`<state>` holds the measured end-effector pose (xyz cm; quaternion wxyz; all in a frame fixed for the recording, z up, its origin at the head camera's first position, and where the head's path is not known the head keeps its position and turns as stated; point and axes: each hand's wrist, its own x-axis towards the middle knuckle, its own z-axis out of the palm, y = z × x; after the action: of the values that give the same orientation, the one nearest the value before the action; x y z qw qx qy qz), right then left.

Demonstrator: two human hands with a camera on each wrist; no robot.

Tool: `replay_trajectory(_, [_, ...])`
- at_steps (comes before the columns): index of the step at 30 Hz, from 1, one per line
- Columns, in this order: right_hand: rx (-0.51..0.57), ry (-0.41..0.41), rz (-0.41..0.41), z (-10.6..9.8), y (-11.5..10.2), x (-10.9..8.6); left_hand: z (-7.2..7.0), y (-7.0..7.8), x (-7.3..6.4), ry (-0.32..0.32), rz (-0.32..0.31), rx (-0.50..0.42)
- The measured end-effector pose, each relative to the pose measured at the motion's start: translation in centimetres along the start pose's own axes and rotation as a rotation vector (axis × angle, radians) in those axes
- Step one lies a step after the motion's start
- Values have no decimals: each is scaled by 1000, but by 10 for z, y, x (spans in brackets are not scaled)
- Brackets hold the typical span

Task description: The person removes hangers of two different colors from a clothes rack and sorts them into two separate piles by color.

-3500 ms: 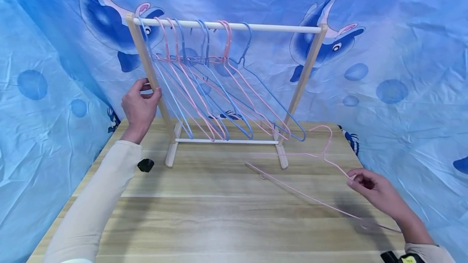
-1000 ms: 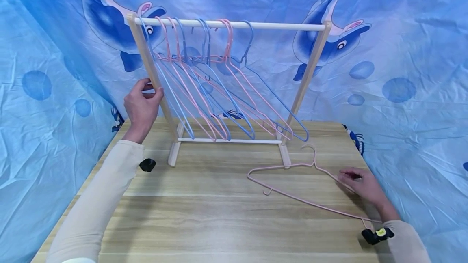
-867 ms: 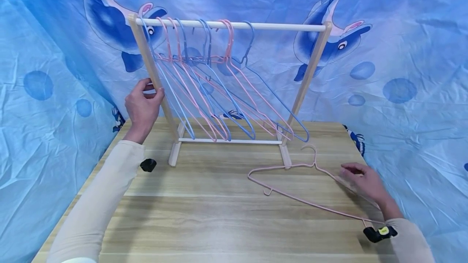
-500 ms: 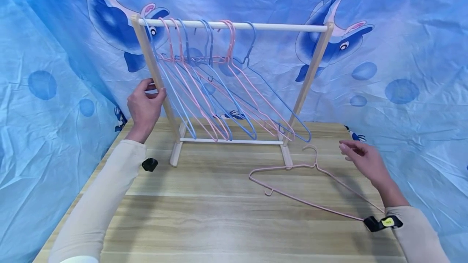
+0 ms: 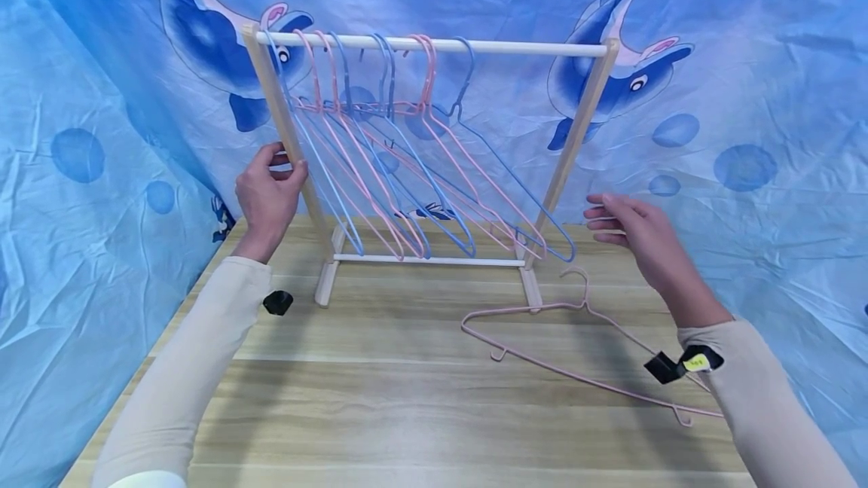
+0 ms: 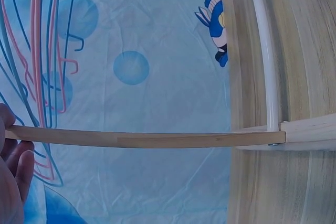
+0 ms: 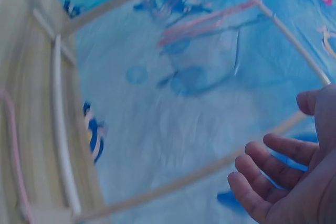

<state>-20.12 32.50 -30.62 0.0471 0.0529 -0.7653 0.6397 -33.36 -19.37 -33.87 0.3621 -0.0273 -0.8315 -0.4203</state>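
My left hand (image 5: 267, 198) grips the left wooden post (image 5: 276, 100) of a small clothes rack, thumb in front. In the left wrist view, the fingers close around that post (image 6: 136, 139). Just right of the rack's right post (image 5: 581, 126), my right hand (image 5: 634, 236) is raised with fingers spread and nothing in it. The right wrist view shows its palm (image 7: 294, 182) and loosely bent fingers. Below it, a pink hanger (image 5: 582, 378) lies flat on the table, its right end partly hidden by the right forearm.
Several blue and pink hangers hang from the rack's white top bar (image 5: 529, 47), mostly toward the left and middle. A white lower bar (image 5: 434, 261) joins the feet. Behind stands a blue curtain (image 5: 766, 96) with dolphin prints. The wooden table (image 5: 380, 405) extends in front.
The right hand has laid the pink hanger down on the table, let go, then risen up and left toward the rack's right post. The left hand has kept its grip on the post.
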Motion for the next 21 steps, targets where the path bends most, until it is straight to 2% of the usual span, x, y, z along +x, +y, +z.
replay_trajectory(2, [70, -19, 11, 8, -10, 6, 0, 0, 0, -1, 1, -3])
replay_trajectory(5, [87, -47, 37, 18, -22, 14, -1, 0, 0, -2, 5, -5])
replay_trajectory(12, [32, -103, 99, 40, -45, 31, -1, 0, 0, 5, 14, -1])
replay_trajectory(17, [-74, -138, 128, 56, -53, 43, -2, 0, 0, 8, 23, 1])
replay_trajectory(21, [-81, -183, 159, 65, -57, 51, -2, 0, -1, 14, 29, 2])
